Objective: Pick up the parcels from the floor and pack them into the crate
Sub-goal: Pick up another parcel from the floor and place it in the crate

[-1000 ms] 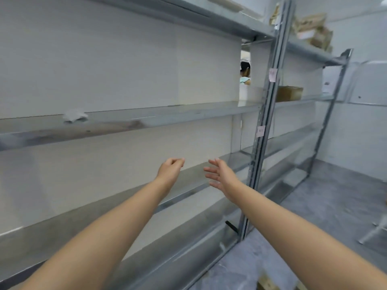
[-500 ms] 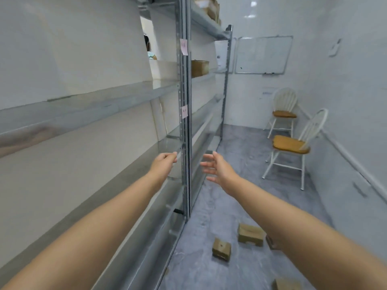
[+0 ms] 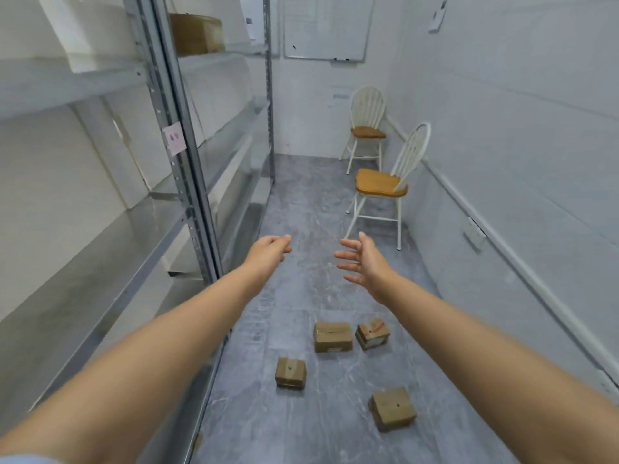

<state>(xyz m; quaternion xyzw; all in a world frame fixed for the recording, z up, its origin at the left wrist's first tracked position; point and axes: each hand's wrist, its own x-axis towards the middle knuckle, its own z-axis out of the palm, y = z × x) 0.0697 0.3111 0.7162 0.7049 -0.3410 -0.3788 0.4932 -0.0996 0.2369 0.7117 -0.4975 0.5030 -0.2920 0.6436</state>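
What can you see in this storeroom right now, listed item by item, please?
parcels: four, brown cardboard, on the grey floor; one left, two side by side farther off, one nearest right
chairs: two, white with orange seats, along the right wall
shelving: one grey metal unit, left
box on shelf: one, brown, upper shelf
whiteboard: one, white, far wall
crate: none in view
left hand: bare, fingers curled, holds nothing
right hand: bare, open, holds nothing
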